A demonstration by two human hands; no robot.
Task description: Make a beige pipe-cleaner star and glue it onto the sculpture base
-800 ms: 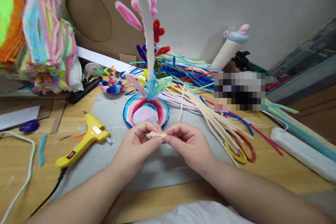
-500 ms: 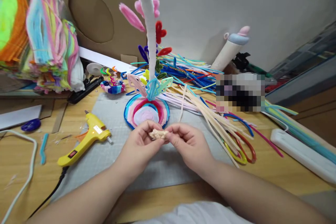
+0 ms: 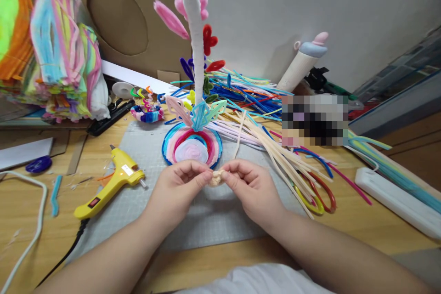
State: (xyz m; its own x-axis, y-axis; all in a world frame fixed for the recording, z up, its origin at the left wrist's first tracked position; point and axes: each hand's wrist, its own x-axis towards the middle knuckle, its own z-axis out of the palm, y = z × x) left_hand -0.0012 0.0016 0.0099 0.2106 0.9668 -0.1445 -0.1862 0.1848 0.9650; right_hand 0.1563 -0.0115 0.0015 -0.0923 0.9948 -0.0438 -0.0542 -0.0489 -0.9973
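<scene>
Between my fingertips is a small coil of cream pipe cleaner (image 3: pixel 216 179), with one loose strand rising behind my right hand. My left hand (image 3: pixel 181 190) pinches its left side, and my right hand (image 3: pixel 250 188) pinches the right side. Just beyond stands a pipe-cleaner piece: a round striped base (image 3: pixel 167 144) in blue, pink and red, pastel butterfly-like shapes (image 3: pixel 200 115) and a white fuzzy stem (image 3: pixel 198 50). Beside the stem are a red flower (image 3: pixel 209 40) and a pink loop (image 3: pixel 171 19). My fingers partly hide the base's front edge.
A yellow glue gun (image 3: pixel 113 183) lies left on the grey cutting mat (image 3: pixel 206 225). Loose cream pipe cleaners (image 3: pixel 275 156) spread at right, with a white power strip (image 3: pixel 392 202) beyond. Bundled pipe cleaners (image 3: pixel 55 46) stand at back left, before cardboard (image 3: pixel 161 4).
My hands have turned the cream coil, so it now shows as a rounder lump lower between the fingertips. My left fingers have shifted their pinch. The view has moved slightly.
</scene>
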